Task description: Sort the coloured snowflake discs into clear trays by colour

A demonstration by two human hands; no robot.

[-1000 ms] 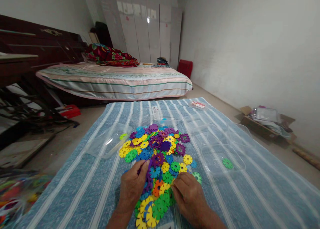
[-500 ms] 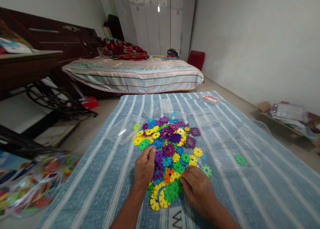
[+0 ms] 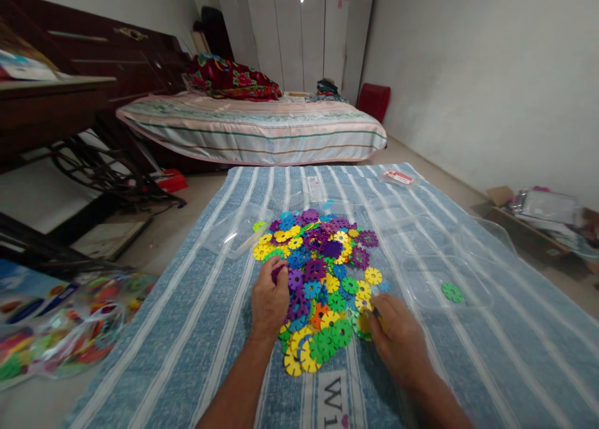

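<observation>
Head view shows you a heap of flower-shaped plastic pieces on the cloth-covered bench, between your two hands. Your left hand is at the heap's left edge, thumb and fingers pinched around a purple piece. Your right hand is at the heap's right edge, its thumb and fingers drawn nearly together; a bit of yellow shows at the tips (whether they grip it, you cannot tell from this angle). At the heap's near end, yellow discs overlap green discs, with an orange disc just behind. Left of the heap lies a clear container; right of it, a green disc shows within another clear container's outline. Well beyond the heap stands a bed.
</observation>
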